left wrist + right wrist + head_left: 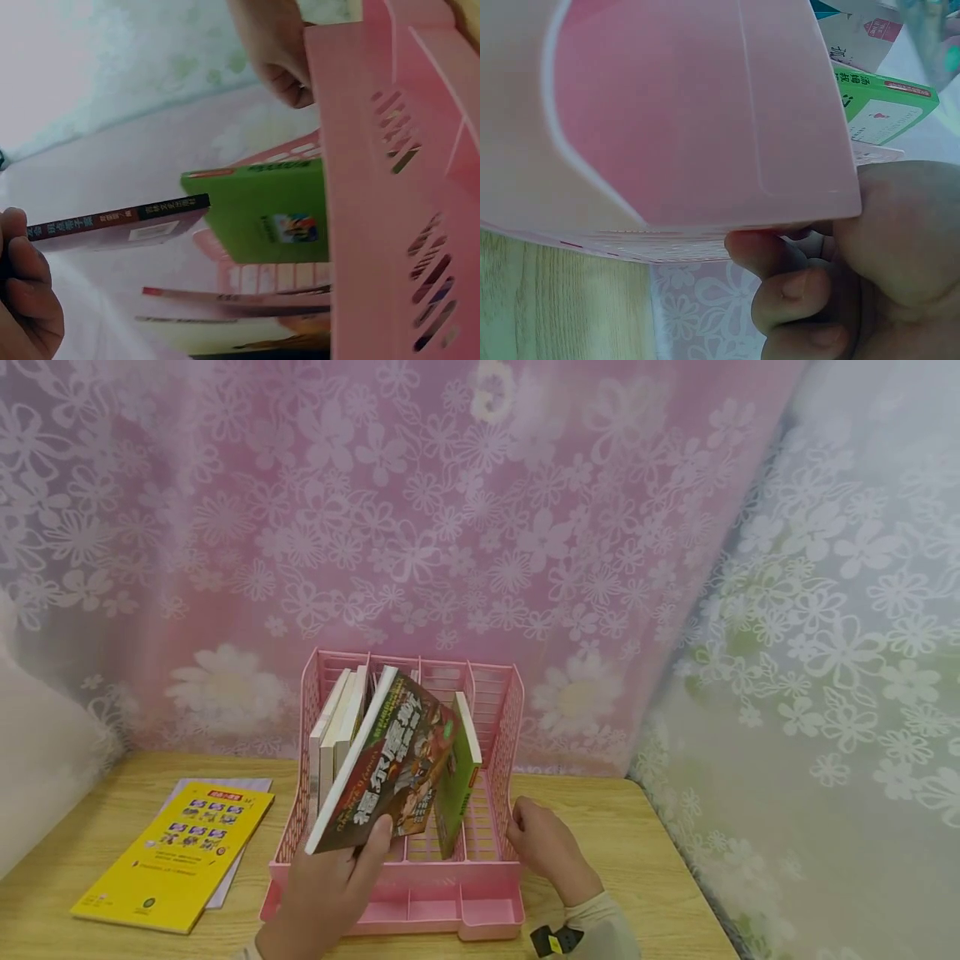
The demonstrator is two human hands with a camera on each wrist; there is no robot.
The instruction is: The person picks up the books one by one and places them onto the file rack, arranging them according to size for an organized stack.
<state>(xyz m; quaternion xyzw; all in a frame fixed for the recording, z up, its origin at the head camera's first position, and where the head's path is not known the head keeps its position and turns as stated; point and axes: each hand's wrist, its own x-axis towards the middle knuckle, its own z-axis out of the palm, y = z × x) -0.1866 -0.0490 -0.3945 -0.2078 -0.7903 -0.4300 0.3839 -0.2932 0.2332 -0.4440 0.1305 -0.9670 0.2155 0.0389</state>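
Note:
My left hand grips a dark-covered book by its lower edge, holding it tilted over the front of the pink desktop book rack. In the left wrist view, the book's spine points toward a green book. That green book stands leaning in a middle compartment. Several pale books stand upright in the left compartments. At the rack's front right corner, my right hand pinches the side edge, its curled fingers under the pink plastic.
A yellow book lies on a pale one on the wooden table, left of the rack. Small trays run along the rack's front. A flowered curtain hangs behind, another on the right.

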